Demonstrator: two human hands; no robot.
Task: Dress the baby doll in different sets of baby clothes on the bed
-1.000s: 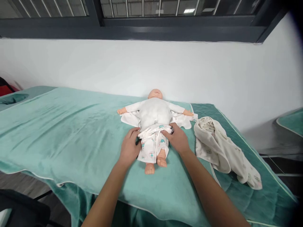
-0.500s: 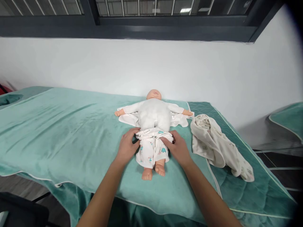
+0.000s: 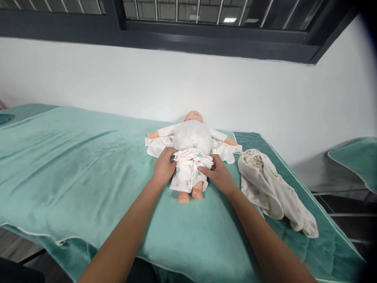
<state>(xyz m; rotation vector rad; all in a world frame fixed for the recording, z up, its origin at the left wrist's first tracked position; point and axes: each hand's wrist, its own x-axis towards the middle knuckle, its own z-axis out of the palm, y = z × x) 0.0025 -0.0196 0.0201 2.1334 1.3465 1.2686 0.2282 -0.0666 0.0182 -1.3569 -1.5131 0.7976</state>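
Note:
A baby doll [image 3: 193, 133] with a soft white body lies on its back, head toward the wall and arms spread. White printed pants [image 3: 188, 173] cover its legs up to the hips, their waist bunched, with both feet showing below the hems. My left hand [image 3: 165, 167] grips the waistband at the left side, its fingertips partly hidden by the cloth. At the right side my right hand [image 3: 218, 173] pinches the waistband, thumb on the front. An opened white shirt [image 3: 160, 147] lies spread beneath the doll's back and arms.
A crumpled cream printed cloth [image 3: 272, 188] lies on the bed to the right. The bed has a light green cover [image 3: 73, 165] over a darker quilted one. Behind it stands a white wall [image 3: 118, 82] below a dark window frame [image 3: 206, 41].
Both hands have moved up toward the doll's body with the waistband, and the pants sit slightly higher. The view has also tilted a little.

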